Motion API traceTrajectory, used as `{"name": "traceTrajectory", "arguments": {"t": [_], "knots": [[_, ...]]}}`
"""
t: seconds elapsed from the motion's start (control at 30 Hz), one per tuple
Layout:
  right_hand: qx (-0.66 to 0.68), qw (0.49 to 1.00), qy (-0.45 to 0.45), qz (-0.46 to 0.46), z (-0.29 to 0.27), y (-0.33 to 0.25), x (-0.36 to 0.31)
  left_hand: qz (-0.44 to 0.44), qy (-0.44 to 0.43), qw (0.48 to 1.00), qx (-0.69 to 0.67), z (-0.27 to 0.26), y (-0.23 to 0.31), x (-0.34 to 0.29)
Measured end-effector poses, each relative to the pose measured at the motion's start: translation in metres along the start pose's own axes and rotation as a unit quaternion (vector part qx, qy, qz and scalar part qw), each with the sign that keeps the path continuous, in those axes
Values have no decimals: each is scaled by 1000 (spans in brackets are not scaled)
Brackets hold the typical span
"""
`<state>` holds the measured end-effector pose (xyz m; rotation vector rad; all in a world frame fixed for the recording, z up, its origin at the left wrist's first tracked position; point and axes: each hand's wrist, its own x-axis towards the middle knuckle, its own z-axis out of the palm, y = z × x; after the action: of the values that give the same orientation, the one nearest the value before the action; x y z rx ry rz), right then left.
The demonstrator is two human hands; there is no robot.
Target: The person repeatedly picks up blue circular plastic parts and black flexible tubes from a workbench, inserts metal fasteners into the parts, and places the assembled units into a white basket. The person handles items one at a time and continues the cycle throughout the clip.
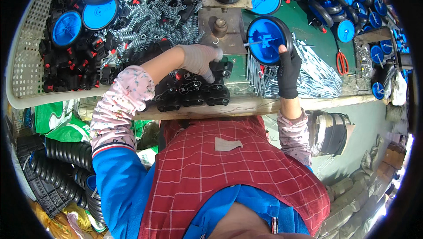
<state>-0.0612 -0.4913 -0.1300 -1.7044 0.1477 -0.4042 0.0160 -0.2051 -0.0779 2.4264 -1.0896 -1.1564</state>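
My right hand (pixel 289 72), in a black glove with bare fingertips, grips the rim of a blue wheel (pixel 260 50) with a black tyre. The wheel is tilted up beside the metal press, and a thin metal pin sticks out from its hub to the left. My left hand (pixel 198 60), in a pale glove, curls its fingers around a black plastic bracket (pixel 221 68) at the table's front. More black brackets with wire springs (pixel 194 90) sit just below that hand. Its fingertips are partly hidden.
A white perforated tray (pixel 26 69) holds coil springs (pixel 154 14), black parts and wheels. The metal press (pixel 220 23) stands at the centre. Loose long metal pins (pixel 315 71) lie to the right, near red-handled scissors (pixel 342 63). More blue wheels (pixel 346 31) are piled at the far right.
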Motion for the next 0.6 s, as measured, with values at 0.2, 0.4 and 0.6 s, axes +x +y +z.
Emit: {"name": "traceTrajectory", "arguments": {"t": [0.2, 0.4, 0.6], "knots": [[-160, 932, 56, -321, 27, 7, 13, -57, 287, 817, -497, -4, 2, 2], [95, 994, 56, -25, 62, -19, 5, -72, 255, 703, -660, -10, 24, 7], [40, 998, 38, -15, 79, -36, 0, -38, 260, 704, -660, -8, 27, 3]]}}
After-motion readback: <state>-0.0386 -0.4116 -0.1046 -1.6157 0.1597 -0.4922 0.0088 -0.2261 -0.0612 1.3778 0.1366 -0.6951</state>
